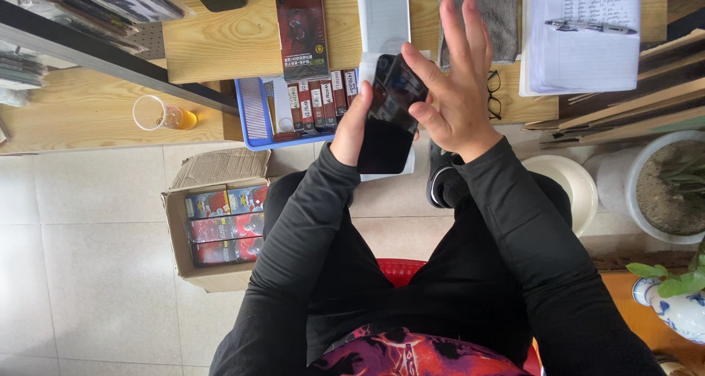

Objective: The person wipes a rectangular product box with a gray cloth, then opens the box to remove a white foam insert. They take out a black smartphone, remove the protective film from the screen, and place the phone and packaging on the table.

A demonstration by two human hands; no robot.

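A flat black rectangular smartphone with a glossy glass face is being held above the lap, just in front of the edge of the pale wooden desk. Its long axis is running from the lower left, near the body, up and away toward the right. The left hand is being kept along the phone's left edge, thumb and fingers clamped on its sides from beneath, so this hand is the nearer one. The right hand is being pressed against the upper right corner by the thumb, while its fingers are being held straight, spread apart and pointing away over the grey cloth. A blue plastic tray of small red boxes is lying just left of the phone.
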